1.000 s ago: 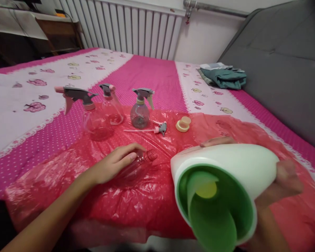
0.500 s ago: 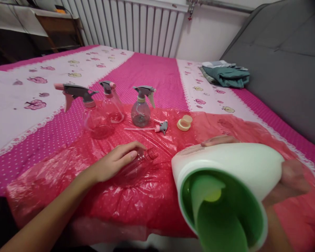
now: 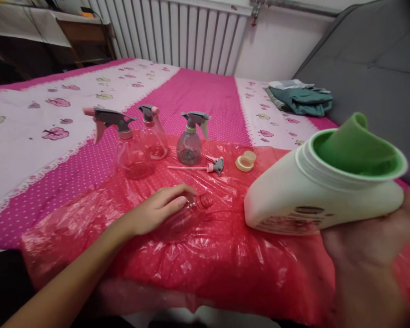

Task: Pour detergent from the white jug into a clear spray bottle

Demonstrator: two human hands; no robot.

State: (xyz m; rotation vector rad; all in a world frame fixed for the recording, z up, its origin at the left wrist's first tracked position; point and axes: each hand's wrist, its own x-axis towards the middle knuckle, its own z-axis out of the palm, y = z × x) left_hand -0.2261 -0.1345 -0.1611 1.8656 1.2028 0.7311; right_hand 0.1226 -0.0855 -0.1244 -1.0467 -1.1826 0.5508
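Note:
My left hand (image 3: 164,205) is closed over a clear spray bottle without its top (image 3: 181,221), which lies tilted on the red plastic sheet with its open neck toward the right. On the right, my right hand (image 3: 372,232) grips a white detergent jug (image 3: 283,191) with a green pouring spout (image 3: 358,148). The jug leans with its mouth up and to the right. Behind the left hand lies a loose pink-and-grey spray trigger (image 3: 215,166) with its tube. A cream-coloured cap (image 3: 246,161) rests to the right of that trigger.
Three spray bottles with triggers stand behind: a pink-nosed one (image 3: 131,157), another pink one (image 3: 153,141) and a grey one (image 3: 189,148). Red plastic sheeting (image 3: 225,269) covers the near part of the bed. Folded clothes (image 3: 304,100) lie beside the grey headboard (image 3: 372,68).
The white jug has swung from mouth-down, facing me, to mouth-up at the right, carried by my right hand. My left hand has stayed on the clear bottle. The view has shifted slightly.

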